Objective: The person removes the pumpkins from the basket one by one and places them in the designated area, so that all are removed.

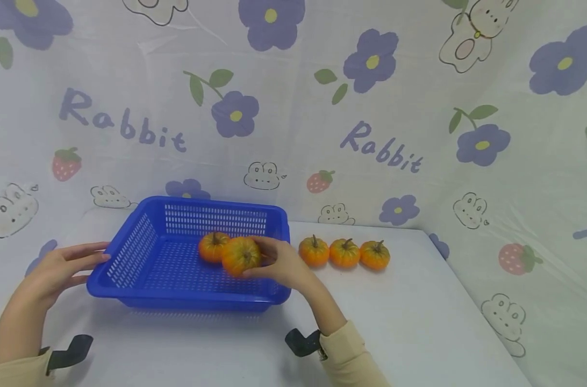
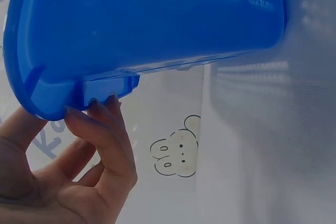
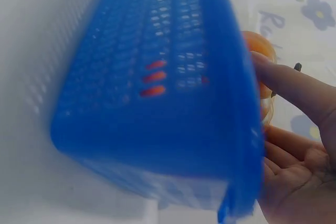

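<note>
A small orange pumpkin with greenish streaks [image 1: 239,258] is in my right hand [image 1: 286,266], thumb on its near side and fingers on its far side. It is over the right half of a blue plastic basket [image 1: 177,294], overlapping another small pumpkin [image 1: 210,247] inside. In the right wrist view, the basket's blurred side [image 3: 152,135] hides most of the held pumpkin [image 3: 258,43]. My left hand [image 1: 51,271] grips the basket's left rim. The left wrist view shows its curled fingers [image 2: 105,140] right at the underside of that rim.
Three more small pumpkins stand in a row on the white table [image 1: 395,322], right of the basket: one near it [image 1: 314,252], a middle one [image 1: 344,254] and a far one [image 1: 374,255]. A printed cloth [image 1: 293,150] with flowers and rabbits hangs behind.
</note>
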`<state>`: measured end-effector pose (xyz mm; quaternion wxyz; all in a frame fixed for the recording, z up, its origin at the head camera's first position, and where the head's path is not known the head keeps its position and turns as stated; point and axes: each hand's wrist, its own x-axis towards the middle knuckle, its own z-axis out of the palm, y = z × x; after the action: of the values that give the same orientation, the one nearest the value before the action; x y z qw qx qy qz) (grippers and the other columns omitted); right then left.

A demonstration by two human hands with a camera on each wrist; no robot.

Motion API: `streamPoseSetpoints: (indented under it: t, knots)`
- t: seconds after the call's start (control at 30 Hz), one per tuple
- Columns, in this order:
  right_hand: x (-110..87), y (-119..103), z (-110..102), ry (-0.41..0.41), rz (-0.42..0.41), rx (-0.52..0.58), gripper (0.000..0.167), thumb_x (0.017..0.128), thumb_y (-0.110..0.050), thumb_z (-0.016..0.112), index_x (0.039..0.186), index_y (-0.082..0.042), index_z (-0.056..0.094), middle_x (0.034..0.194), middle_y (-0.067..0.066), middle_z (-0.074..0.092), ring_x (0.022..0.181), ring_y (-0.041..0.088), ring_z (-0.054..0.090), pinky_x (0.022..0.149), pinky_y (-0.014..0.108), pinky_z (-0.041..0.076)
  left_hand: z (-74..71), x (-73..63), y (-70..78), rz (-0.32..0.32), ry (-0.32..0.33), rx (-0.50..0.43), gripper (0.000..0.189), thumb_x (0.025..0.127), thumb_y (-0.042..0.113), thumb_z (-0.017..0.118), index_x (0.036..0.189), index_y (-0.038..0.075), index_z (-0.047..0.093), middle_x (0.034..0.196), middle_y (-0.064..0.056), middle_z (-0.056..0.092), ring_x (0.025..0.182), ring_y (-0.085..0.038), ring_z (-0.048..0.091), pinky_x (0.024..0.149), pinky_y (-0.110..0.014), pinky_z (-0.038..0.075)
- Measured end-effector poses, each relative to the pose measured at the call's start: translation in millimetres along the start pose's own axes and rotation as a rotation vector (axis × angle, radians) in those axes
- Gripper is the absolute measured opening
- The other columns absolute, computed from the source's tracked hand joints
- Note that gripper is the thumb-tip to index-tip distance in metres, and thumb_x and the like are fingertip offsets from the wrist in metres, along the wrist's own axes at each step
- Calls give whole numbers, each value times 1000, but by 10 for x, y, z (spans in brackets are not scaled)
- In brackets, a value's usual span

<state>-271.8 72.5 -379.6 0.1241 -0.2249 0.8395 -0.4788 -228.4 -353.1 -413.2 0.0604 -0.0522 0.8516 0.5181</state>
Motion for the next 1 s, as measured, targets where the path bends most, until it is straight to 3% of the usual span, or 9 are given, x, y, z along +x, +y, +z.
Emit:
streamPoseSetpoints:
  t: [0.6,1.0]
  knots:
    - [-271,127,-475,137,5,28,74,83,-22,79,147,-14,43,151,7,46,140,29,44,110,45,44,4,17,-9,-12,9,-1,76,93,46,62,146,-3,39,91,38,55,85,13,59,77,-25,58]
    - [-435,364,-708,216,85,19,77,82,-27,79,148,-11,41,153,10,42,142,31,41,113,47,40,1,23,-21,-1,13,6,76,93,47,61,145,-4,39,92,36,57,85,13,59,76,-23,57]
